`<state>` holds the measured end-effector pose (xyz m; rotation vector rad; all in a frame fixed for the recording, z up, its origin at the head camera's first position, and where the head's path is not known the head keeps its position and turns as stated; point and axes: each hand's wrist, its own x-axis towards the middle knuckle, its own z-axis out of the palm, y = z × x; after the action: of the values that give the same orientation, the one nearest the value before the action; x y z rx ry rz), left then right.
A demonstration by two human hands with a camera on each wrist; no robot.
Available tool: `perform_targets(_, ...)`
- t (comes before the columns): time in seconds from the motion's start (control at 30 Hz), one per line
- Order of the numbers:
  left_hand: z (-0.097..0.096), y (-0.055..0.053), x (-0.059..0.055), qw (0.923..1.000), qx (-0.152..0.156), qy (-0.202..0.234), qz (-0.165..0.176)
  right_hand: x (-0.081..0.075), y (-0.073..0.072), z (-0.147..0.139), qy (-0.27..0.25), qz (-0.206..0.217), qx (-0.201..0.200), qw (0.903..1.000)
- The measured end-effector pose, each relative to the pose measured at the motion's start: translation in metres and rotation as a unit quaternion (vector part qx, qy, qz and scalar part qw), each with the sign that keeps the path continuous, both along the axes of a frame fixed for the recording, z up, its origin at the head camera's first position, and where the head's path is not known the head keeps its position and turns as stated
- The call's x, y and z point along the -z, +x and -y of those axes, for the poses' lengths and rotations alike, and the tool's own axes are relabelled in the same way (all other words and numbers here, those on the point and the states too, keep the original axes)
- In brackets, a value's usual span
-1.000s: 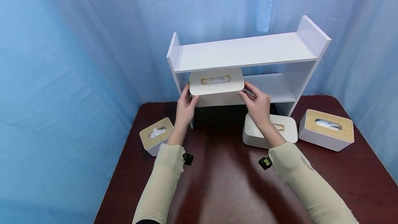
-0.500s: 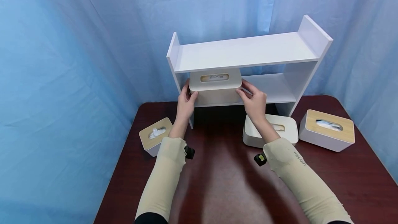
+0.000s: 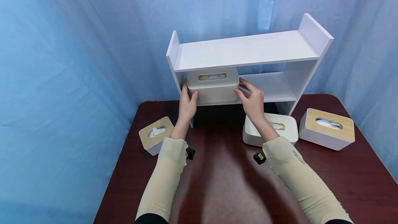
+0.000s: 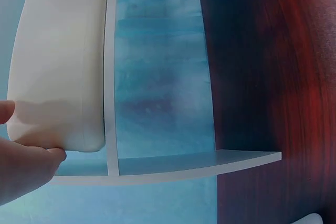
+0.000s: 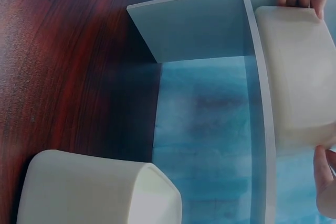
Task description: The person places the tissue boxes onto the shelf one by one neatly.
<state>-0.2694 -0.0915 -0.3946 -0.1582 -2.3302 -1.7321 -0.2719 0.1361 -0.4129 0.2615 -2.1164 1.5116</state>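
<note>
A cream tissue box with a slot in its lid, the word "Face" showing inside, stands at the left of the white shelf unit's middle board, beneath the top board. My left hand grips its left end, thumb on the front face and fingers along the side. At the opposite end my right hand holds it between thumb and fingers. From the left wrist, the box's front face sits right at the board's edge, the left thumb and fingers around its near end. The right wrist view shows both hands on the box.
Another cream tissue box lies on the dark red table below my right forearm. To its right is a wood-lidded tissue box; a smaller wood-lidded one sits at the left. Blue curtains hang behind.
Both hands have moved the cream tissue box deeper into the shelf and slightly left, close to the left side panel. The grip of each hand stays on its end.
</note>
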Motion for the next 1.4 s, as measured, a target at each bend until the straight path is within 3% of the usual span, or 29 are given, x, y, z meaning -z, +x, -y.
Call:
perform_targets(0.17,-0.002,0.007,0.001,1.0,-0.001,0.0,0.0,0.004,0.005,-0.005,0.024,0.018,-0.002,0.9995)
perform_targets(0.37,0.002,0.018,0.004,0.9994,0.006,0.034,-0.003,0.012,0.011,-0.011,0.033,0.017,-0.008,0.9993)
perform_targets(0.67,0.006,0.031,0.02,0.9965,0.013,0.081,-0.016,0.016,0.023,-0.015,0.045,0.021,-0.004,0.9988)
perform_targets(1.03,0.003,0.046,0.042,0.9934,0.016,0.114,-0.007,0.03,0.035,-0.027,0.053,0.019,0.0,0.9984)
perform_targets(1.4,-0.013,0.056,0.062,0.9921,0.02,0.121,0.027,0.047,0.051,-0.05,0.055,0.031,0.013,0.9979)
